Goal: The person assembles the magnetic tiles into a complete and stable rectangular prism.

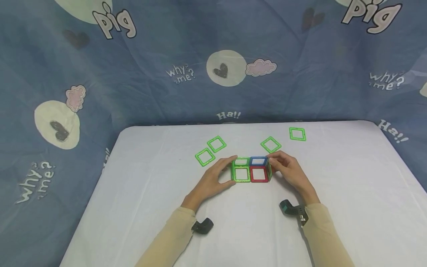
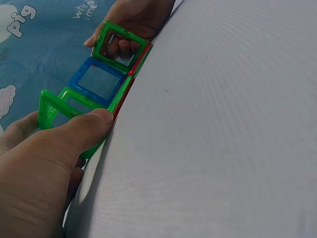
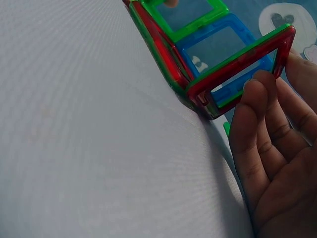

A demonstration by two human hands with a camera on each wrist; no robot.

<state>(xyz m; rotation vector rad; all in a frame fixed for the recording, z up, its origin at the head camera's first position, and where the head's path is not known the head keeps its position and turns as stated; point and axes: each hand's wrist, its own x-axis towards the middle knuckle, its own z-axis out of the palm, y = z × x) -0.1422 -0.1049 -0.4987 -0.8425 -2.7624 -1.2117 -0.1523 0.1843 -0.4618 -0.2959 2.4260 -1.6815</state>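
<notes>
Currently | left hand (image 1: 210, 182) — spread, clamping tile box (image 1: 250, 173) by one end | right hand (image 1: 295, 176) — curled, gripping the other

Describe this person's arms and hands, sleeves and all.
Beige sleeves end near the wrists. The left hand and right hand are bare. A small black device sits by each cuff, the right one with a teal patch.
</notes>
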